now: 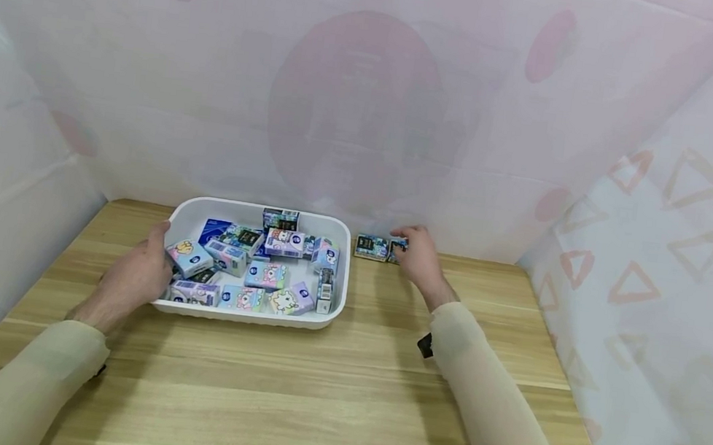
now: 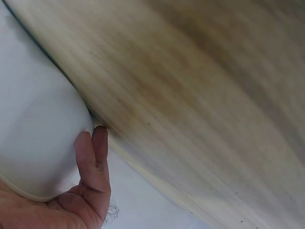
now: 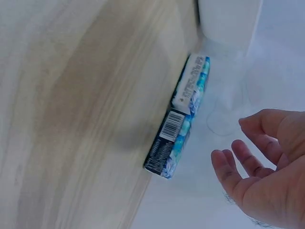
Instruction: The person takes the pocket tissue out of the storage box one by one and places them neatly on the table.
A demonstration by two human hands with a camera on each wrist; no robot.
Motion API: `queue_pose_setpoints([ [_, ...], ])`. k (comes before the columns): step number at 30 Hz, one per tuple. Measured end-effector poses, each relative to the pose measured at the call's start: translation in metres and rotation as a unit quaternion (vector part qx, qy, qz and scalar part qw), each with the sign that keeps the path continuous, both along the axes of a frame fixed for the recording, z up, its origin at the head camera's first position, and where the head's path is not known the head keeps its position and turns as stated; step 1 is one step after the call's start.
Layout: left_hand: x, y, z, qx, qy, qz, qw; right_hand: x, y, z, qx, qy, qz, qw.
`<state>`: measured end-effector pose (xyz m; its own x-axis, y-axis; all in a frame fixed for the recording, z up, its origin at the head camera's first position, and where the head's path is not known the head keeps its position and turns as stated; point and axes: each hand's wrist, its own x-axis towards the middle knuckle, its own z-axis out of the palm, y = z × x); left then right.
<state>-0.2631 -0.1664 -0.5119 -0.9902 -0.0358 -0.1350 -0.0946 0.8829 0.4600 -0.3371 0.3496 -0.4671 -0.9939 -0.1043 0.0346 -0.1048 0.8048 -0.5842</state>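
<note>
My left hand (image 1: 134, 274) grips the left side of a white plastic basin (image 1: 246, 317). In the left wrist view its fingers (image 2: 88, 157) lie against the outer wall, and the thumb is hidden. Small printed packets, like pocket tissue packs, lie jumbled in the basin, among them a blue one with a yellow figure (image 1: 190, 258). To its right, two dark floral packets lie end to end along the back of the table: one nearer the basin (image 1: 371, 247), one farther right (image 3: 164, 143). Just above the latter hovers my right hand (image 3: 271, 167), fingers loosely bent, touching neither.
The wooden table (image 1: 284, 398) ends at a pale printed cloth wall (image 1: 356, 105) behind the basin and packets. Similar cloth walls rise on the left (image 1: 3, 138) and right (image 1: 672, 288).
</note>
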Motion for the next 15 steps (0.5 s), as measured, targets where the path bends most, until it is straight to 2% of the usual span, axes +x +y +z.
queue_pose_setpoints([
  [6,0.001,0.0,-0.001,0.001,0.004,0.0,1.0,0.0,-0.001,-0.01,0.108,-0.019,0.03,0.9935],
  [10,0.001,0.0,-0.001,-0.002,0.01,-0.001,1.0,-0.007,0.005,-0.022,0.118,-0.045,0.043,0.9911],
  [11,0.001,0.0,-0.001,-0.002,0.01,-0.001,0.9999,-0.018,0.014,-0.036,0.113,-0.04,0.051,0.9915],
  [12,0.001,0.0,-0.001,-0.001,0.01,-0.001,0.9999,-0.022,0.018,-0.042,0.113,-0.037,0.051,0.9915],
  [15,0.0,-0.001,-0.001,0.001,0.009,-0.001,1.0,-0.028,0.023,-0.048,0.115,-0.043,0.05,0.9911],
])
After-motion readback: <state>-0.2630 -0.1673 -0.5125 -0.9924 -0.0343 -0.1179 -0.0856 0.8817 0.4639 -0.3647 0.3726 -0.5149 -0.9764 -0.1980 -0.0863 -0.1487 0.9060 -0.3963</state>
